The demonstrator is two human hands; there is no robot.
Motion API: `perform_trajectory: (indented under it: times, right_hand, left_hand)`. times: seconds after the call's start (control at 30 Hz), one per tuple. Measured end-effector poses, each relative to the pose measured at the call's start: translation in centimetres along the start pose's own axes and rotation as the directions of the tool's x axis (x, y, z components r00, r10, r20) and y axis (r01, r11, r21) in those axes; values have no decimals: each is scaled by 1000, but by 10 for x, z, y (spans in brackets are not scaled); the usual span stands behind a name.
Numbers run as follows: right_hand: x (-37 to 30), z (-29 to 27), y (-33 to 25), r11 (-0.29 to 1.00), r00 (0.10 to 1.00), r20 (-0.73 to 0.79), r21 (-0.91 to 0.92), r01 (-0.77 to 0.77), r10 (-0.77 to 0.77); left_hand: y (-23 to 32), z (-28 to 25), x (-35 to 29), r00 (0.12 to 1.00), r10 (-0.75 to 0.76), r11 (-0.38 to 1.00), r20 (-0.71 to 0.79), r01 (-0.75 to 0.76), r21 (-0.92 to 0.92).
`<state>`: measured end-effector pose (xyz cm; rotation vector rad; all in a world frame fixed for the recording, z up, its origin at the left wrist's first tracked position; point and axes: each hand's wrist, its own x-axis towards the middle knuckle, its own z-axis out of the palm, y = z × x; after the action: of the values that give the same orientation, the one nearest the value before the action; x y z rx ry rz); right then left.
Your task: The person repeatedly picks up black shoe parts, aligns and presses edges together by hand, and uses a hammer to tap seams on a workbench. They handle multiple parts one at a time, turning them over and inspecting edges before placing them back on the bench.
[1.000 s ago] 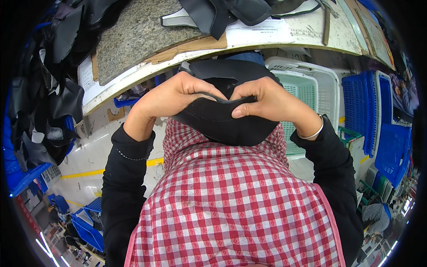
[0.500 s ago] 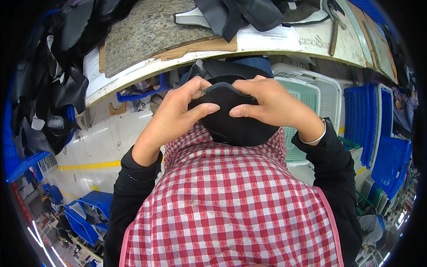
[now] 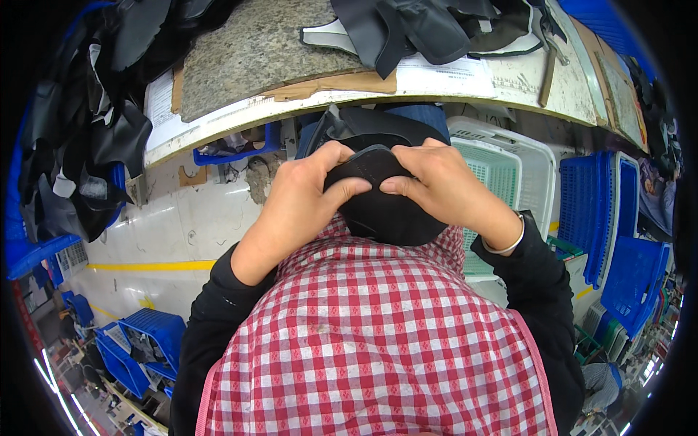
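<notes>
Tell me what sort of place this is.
Likely a workshop or factory: dark, leather-like cut pieces lie on a worn worktable, blue plastic baskets stand nearby, and a yellow line marks the floor.

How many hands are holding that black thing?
2. The left hand pinches the black piece on the left of its raised edge, and the right hand pinches it on the right. Some fingers are hidden behind it.
</notes>
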<state>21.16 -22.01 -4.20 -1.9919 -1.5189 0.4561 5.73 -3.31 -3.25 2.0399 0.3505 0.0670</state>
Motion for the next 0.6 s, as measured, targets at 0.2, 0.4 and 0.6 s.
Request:
perform_trajectory:
  times: [0.2,0.4,0.6]
  right_hand:
    - [-6,7,-5,992,989,-131,-90,-86,74]
    - [-6,9,12,918,979,81,341,-205,188]
    - [-22,11,29,878,952,183,375,-297,244]
  left_hand:
    - [-6,10,10,999,-33,988,-20,30,-152]
    - [-15,8,25,991,-74,920,111,111,-375]
    - [-12,13,10,994,-110,893,-1,99,-439]
